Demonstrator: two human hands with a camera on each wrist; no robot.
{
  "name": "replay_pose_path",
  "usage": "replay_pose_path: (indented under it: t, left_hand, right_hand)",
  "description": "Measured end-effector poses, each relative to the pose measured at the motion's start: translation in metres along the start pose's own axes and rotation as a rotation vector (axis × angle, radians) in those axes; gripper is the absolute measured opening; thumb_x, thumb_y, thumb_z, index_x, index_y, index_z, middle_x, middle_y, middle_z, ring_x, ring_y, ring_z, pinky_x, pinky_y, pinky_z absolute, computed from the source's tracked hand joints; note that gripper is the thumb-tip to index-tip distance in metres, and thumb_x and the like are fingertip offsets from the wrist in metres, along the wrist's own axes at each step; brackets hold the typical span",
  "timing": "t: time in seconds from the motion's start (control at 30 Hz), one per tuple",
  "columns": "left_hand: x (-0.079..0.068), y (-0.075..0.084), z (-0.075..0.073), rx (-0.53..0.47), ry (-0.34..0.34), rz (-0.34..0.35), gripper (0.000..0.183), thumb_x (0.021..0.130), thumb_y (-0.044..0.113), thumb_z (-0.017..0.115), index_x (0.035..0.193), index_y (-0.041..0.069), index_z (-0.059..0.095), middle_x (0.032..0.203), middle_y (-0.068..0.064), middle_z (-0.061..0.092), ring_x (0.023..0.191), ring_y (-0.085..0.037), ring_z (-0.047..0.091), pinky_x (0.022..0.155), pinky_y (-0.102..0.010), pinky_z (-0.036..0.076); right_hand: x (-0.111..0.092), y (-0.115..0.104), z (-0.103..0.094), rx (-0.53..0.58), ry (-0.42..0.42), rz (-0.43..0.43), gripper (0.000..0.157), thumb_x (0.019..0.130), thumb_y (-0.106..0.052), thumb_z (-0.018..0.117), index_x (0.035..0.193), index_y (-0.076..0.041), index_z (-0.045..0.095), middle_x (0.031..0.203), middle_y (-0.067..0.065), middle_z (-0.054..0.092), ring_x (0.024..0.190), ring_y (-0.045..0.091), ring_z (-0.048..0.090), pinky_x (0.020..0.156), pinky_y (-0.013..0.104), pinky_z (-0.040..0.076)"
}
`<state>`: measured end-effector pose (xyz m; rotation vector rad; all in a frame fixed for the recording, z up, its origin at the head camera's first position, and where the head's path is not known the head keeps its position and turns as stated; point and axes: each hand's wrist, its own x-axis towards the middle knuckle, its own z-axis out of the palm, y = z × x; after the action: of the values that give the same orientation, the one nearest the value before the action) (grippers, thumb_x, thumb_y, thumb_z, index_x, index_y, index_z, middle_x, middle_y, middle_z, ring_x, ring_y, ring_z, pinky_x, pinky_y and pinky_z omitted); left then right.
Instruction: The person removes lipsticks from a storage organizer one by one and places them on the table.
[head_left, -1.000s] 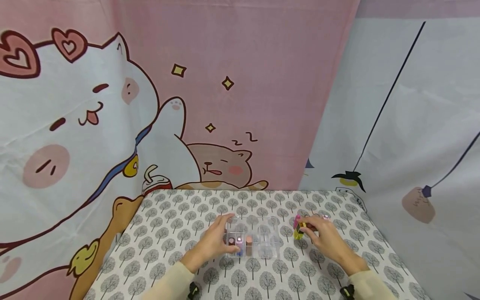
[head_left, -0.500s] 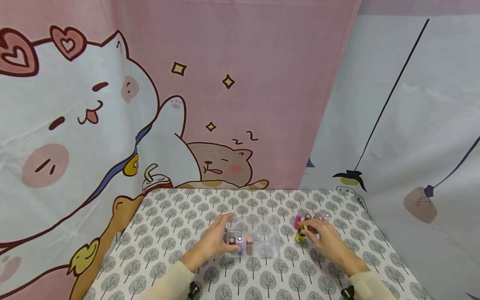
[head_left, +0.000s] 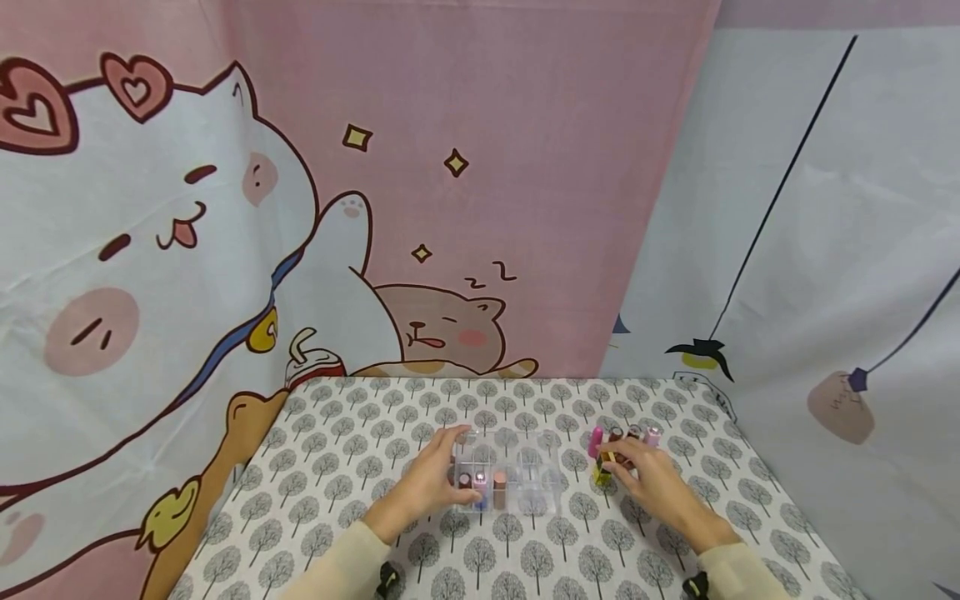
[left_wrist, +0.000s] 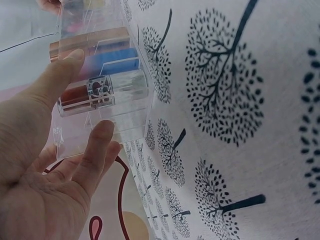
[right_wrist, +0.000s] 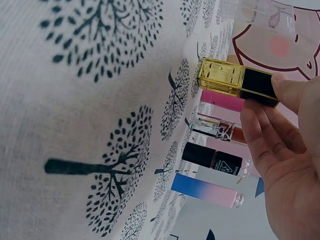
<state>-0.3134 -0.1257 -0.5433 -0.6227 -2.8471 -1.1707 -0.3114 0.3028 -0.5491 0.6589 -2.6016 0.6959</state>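
Observation:
My left hand [head_left: 431, 475] holds the left end of a clear compartment organizer [head_left: 557, 492], thumb at the front and fingers round the side and back. Three cosmetic tubes stand in its front row: a dark red and clear one [left_wrist: 75, 100], a blue and pink one [left_wrist: 122, 65] beside the thumb, and a copper one [left_wrist: 112, 36]. To the right, my right hand [head_left: 651, 479] pinches a lipstick [right_wrist: 220, 77] by its black upper part. Its yellow-gold lower part points down, close over the cloth.
Behind the right hand stand a bright pink tube [head_left: 596, 442], a clear and red lip gloss [right_wrist: 206, 127], a black tube [right_wrist: 212, 160] and a blue-to-pink tube [right_wrist: 205, 190]. Tree-print cloth [head_left: 360, 500] covers the table, and a cartoon-printed curtain [head_left: 525, 208] hangs behind it.
My right hand has drawn slightly towards me and right with the lipstick, showing more of the tubes behind it. The left hand and organizer stay in place.

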Motion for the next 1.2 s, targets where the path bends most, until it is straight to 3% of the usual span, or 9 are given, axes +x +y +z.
replay_pose_path:
  t: [0.37,0.6,0.8,1.2]
  left_hand:
    - [0.0,0.001,-0.001,-0.019,-0.005,-0.01,0.124,0.081,0.032,0.109,0.181,0.02,0.037,0.172,-0.015,0.056,0.138,-0.039,0.072,0.096,-0.045,0.073]
    - [0.001,0.002,-0.003,0.009,-0.001,-0.005,0.121,0.082,0.034,0.109,0.18,0.02,0.038,0.172,-0.018,0.055,0.135,-0.039,0.072,0.099,-0.048,0.072]
    - [0.0,0.001,-0.003,0.007,-0.001,0.003,0.122,0.081,0.033,0.109,0.18,0.019,0.038,0.171,-0.019,0.055,0.136,-0.04,0.072,0.101,-0.052,0.072]
    - [-0.001,0.001,-0.001,0.02,-0.005,0.006,0.123,0.082,0.034,0.109,0.18,0.018,0.037,0.17,-0.018,0.056,0.134,-0.038,0.073,0.098,-0.049,0.072]
  right_hand:
    - [0.001,0.001,-0.003,0.031,-0.013,-0.005,0.04,0.101,-0.008,0.091,0.139,-0.003,0.08,0.121,0.006,0.082,0.097,0.017,0.08,0.083,0.037,0.075]
    - [0.003,-0.003,-0.008,0.013,-0.001,-0.021,0.039,0.102,-0.009,0.09,0.139,-0.005,0.079,0.132,0.012,0.08,0.102,0.03,0.083,0.082,0.041,0.075]
    - [0.003,-0.008,-0.011,0.006,0.012,-0.036,0.038,0.101,-0.009,0.09,0.138,-0.006,0.08,0.132,0.012,0.081,0.106,0.034,0.082,0.085,0.047,0.075]
    - [0.01,-0.02,-0.01,-0.067,0.071,-0.101,0.041,0.099,-0.011,0.093,0.138,-0.012,0.081,0.143,0.013,0.08,0.128,0.036,0.079,0.107,0.062,0.07]
